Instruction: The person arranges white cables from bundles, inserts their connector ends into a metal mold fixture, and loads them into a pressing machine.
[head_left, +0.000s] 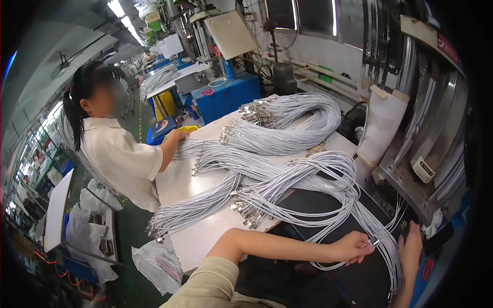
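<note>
My left hand (353,248) is closed on a grey cable, with a metal connector (375,243) jutting out past the fingertips. The cable trails from under the fist over the dark work surface. At the far right my right hand (410,245) stretches its fingers out beside a hanging bunch of grey cables (382,241), and I see nothing in it. Whether it touches those cables I cannot tell. Ahead of my left forearm lies a looped bundle of cables (328,177), its metal connector ends (247,206) heaped at the left.
More cable bundles (287,136) cover the pale table (195,246). A co-worker (115,149) stands at its left side, a hand by the far cables. A press-like machine (426,138) rises at the right. Red scissors (207,92) lie on a blue cabinet (231,100).
</note>
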{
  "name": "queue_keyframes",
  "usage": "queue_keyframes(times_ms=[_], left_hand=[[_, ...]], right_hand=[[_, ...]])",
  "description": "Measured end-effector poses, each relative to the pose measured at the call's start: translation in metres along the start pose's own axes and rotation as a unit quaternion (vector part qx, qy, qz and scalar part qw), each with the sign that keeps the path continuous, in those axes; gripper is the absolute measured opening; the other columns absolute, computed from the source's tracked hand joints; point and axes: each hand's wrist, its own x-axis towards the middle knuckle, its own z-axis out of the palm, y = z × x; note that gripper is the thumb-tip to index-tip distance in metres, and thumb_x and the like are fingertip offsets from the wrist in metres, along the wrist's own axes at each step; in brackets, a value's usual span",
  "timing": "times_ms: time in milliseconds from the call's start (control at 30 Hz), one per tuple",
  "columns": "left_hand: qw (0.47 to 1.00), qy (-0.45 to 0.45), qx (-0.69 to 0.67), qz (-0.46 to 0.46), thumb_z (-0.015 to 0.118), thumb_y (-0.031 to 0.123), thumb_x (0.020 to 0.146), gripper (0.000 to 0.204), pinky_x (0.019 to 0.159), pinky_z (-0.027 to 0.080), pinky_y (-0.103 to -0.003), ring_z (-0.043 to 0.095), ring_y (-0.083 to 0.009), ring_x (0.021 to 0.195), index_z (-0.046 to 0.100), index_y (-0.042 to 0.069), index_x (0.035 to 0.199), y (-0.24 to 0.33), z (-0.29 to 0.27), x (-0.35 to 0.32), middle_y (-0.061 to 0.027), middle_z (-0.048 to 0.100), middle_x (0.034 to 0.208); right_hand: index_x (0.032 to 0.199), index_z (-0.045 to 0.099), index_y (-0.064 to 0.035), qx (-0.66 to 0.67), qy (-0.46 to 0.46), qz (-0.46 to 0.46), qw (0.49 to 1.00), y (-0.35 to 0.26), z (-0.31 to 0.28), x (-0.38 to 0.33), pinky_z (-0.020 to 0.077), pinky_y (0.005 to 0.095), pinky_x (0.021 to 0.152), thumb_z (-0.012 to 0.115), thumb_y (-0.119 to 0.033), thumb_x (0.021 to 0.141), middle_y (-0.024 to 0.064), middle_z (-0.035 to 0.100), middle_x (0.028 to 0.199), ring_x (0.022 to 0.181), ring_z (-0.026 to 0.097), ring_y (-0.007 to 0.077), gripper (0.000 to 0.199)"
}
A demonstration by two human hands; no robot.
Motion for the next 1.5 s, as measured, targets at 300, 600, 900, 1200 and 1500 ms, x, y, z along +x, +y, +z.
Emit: queue_keyframes(times_ms=[300,600,900,1200,1500], left_hand=[[0.997,0.021,-0.075,-0.014,0.062,0.026,0.103,0.027,0.045,0.052,-0.028,0.060,-0.0126,0.051,0.054,0.000,0.097,-0.001,-0.009,0.000,-0.0088,0.067,0.071],[0.995,0.003,-0.092,-0.045,0.070,0.024,0.098,0.021,0.046,0.041,-0.023,0.055,-0.0078,0.053,0.065,0.004,0.103,-0.003,-0.012,0.004,-0.0038,0.066,0.078],[0.996,0.032,-0.034,-0.080,0.077,0.015,0.092,0.019,0.053,0.050,-0.024,0.064,-0.0101,0.066,0.072,-0.001,0.101,0.011,-0.017,-0.001,-0.0051,0.069,0.081],[0.994,0.058,-0.043,-0.088,0.080,0.007,0.089,0.013,0.053,0.051,-0.025,0.065,-0.0109,0.064,0.067,0.004,0.087,0.014,-0.008,0.002,-0.0052,0.070,0.078],[0.995,0.032,-0.003,-0.090,0.078,0.002,0.088,0.012,0.055,0.056,-0.026,0.068,-0.0114,0.067,0.066,0.003,0.086,0.013,-0.007,-0.001,-0.0081,0.073,0.084]], right_hand=[[0.112,0.055,0.0009,0.060,-0.142,0.060,0.986,0.004,0.045,0.030,0.0476,0.0495,0.078,0.070,-0.002,0.082,0.0218,0.059,0.101,0.090,0.059,0.0406,0.034],[0.089,0.053,-0.0032,0.202,-0.306,0.228,0.902,0.005,-0.036,-0.007,0.0475,0.0429,0.057,0.075,-0.016,0.058,0.0105,0.061,0.071,0.063,0.062,0.0299,0.041],[0.109,0.054,0.0014,0.696,-0.213,0.388,0.565,-0.074,-0.070,0.022,0.0593,0.0307,0.055,0.066,-0.020,0.099,0.0175,0.071,0.092,0.073,0.073,0.0208,0.026],[0.092,0.059,0.0044,0.671,-0.251,0.340,0.609,-0.082,-0.037,0.030,0.0539,0.0286,0.042,0.063,-0.029,0.102,0.0115,0.066,0.073,0.054,0.070,0.0200,0.035],[0.098,0.059,0.0016,0.642,-0.262,0.388,0.608,-0.104,-0.032,0.018,0.0426,0.0261,0.035,0.062,-0.034,0.103,0.0101,0.065,0.073,0.046,0.063,0.0149,0.036]])
